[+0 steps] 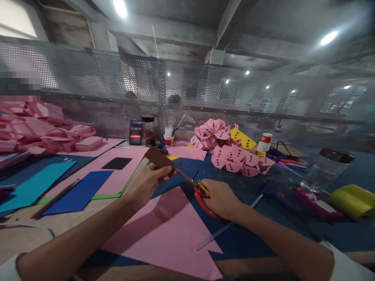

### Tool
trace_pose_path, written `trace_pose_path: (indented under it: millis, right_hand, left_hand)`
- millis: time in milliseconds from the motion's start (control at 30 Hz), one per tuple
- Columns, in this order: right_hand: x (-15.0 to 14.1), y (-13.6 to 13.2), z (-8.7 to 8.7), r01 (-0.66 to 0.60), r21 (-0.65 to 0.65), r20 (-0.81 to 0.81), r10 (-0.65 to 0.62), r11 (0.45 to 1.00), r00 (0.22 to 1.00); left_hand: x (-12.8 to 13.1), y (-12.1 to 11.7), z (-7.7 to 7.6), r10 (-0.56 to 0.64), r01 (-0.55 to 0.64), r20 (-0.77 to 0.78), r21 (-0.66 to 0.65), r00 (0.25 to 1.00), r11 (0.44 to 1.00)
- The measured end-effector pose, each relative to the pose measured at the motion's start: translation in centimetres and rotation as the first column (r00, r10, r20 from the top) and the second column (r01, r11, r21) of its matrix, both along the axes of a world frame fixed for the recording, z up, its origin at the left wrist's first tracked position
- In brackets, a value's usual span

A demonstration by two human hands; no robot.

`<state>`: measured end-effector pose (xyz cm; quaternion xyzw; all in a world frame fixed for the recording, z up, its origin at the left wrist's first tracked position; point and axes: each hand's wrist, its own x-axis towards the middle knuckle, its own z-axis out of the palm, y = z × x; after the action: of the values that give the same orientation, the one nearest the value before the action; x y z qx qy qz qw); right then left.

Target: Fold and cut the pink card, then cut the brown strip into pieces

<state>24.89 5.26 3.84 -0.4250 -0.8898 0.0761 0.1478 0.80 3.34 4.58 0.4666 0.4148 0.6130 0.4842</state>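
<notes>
Fingers of my left hand (146,183) pinch a strip of brown paper (159,157), held up above the table. My right hand (221,199) grips scissors (202,199) with red and yellow handles. Their blades point left and reach the right end of the brown strip; whether the blades are parted I cannot tell. Below both hands lies a large pink sheet (166,222) with a notched right edge. A glue gun (272,193) with a pale glue stick rests to the right of my right hand, the stick reaching over the pink sheet.
Blue (79,193) and teal sheets (38,185) and a black piece (116,163) lie left. Folded pink paper (43,128) is heaped far left; dotted pink pieces (234,158) stand behind. A clear jar (324,169), magenta device (318,203) and yellow roll (354,200) are right. Mesh panel (146,82) behind.
</notes>
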Motion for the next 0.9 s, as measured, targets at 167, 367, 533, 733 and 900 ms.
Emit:
trace_pose_path:
  millis: [167,367,533,733,900]
  right_hand:
    - [-0.06,-0.04,-0.03,0.002,-0.005,-0.001,-0.002,1.0,1.0]
    - [-0.05,0.03,-0.19,0.005,0.001,-0.003,-0.005,1.0,1.0]
    - [-0.1,0.03,-0.3,0.02,-0.014,0.039,-0.019,1.0,0.999]
    - [-0.06,0.05,-0.51,-0.005,-0.008,0.024,0.005,1.0,1.0]
    - [-0.02,0.09,-0.59,-0.012,0.01,0.042,0.012,1.0,0.999]
  left_hand:
    - [0.0,-0.02,-0.08,0.011,-0.011,-0.01,0.002,1.0,1.0]
    - [-0.06,-0.08,-0.01,-0.007,0.008,-0.025,0.025,1.0,1.0]
    - [0.05,-0.23,0.14,-0.006,0.007,-0.014,0.025,1.0,1.0]
    - [0.02,-0.33,0.15,-0.009,0.011,-0.044,0.031,0.999,0.999]
    - [-0.11,-0.27,0.04,-0.021,0.023,-0.061,0.041,0.998,0.999]
